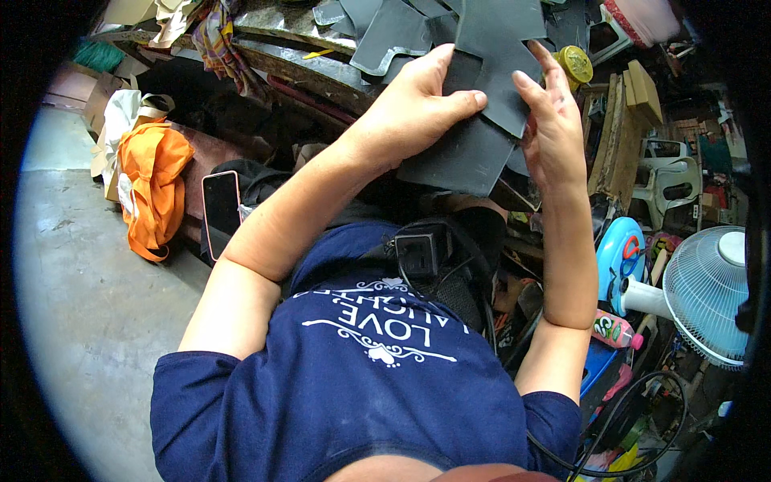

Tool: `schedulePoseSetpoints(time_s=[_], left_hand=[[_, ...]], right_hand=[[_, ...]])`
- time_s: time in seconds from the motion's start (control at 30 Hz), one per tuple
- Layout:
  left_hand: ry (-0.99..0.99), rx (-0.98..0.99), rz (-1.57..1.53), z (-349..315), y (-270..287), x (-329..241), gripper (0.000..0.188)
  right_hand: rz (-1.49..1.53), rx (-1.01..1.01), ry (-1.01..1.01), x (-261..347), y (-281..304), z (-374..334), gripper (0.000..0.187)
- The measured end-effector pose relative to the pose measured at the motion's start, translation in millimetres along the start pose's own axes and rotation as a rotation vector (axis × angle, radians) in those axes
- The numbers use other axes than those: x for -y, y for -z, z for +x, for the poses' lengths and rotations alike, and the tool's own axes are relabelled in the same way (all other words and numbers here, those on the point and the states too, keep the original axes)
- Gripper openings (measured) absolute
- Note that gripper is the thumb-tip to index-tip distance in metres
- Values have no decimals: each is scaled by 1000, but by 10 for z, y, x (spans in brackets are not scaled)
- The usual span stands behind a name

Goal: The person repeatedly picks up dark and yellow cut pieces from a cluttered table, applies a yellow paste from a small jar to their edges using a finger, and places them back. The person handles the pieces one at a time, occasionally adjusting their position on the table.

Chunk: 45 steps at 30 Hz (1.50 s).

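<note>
Navy T-shirt (pixel 385 402) fills the nearest part, between both arms. Beyond it, a dark sheet with pale marks (pixel 454 161) lies beneath a dark grey sheet (pixel 506 72). The left hand (pixel 414 104) holds them, thumb on top; the right hand (pixel 556 128) is half-open at their right edge, its grip unclear. Farther, grey cut pieces (pixel 395 34) cover the tabletop (pixel 293 63).

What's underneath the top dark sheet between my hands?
Beneath the upper dark sheet, between your left hand and right hand, another dark sheet shows, sticking out toward your body. Its covered part, and anything else hidden under the upper sheet, can't be seen.
</note>
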<state>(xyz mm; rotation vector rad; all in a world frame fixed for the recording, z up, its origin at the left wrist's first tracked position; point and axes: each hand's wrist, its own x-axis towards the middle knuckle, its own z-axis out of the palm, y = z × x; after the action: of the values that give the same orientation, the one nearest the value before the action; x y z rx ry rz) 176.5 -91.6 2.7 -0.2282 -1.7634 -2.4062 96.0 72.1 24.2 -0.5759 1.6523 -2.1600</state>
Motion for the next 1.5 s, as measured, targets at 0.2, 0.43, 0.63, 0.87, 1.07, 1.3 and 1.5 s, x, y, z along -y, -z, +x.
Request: schedulePoseSetpoints(time_s=[0.2, 0.43, 0.63, 0.87, 1.07, 1.3, 1.5], left_hand=[[-78, -44, 151, 21, 16, 36, 46], [-86, -30, 228, 53, 34, 43, 47], [-47, -16, 22, 51, 20, 39, 47], [-92, -106, -67, 20, -89, 46, 51], [75, -132, -314, 172, 102, 121, 23], [159, -206, -419, 176, 171, 150, 18], [114, -232, -361, 122, 228, 176, 16]], right_hand=[[-32, 63, -86, 136, 42, -180, 80], [-193, 75, 16, 141, 15, -189, 85], [-348, 53, 205, 104, -3, -206, 87], [-387, -2, -146, 48, -16, -380, 17], [-571, 105, -47, -106, 24, -382, 22], [-625, 167, 174, -192, -39, -424, 23], [-631, 218, 3, -266, 51, -366, 28]])
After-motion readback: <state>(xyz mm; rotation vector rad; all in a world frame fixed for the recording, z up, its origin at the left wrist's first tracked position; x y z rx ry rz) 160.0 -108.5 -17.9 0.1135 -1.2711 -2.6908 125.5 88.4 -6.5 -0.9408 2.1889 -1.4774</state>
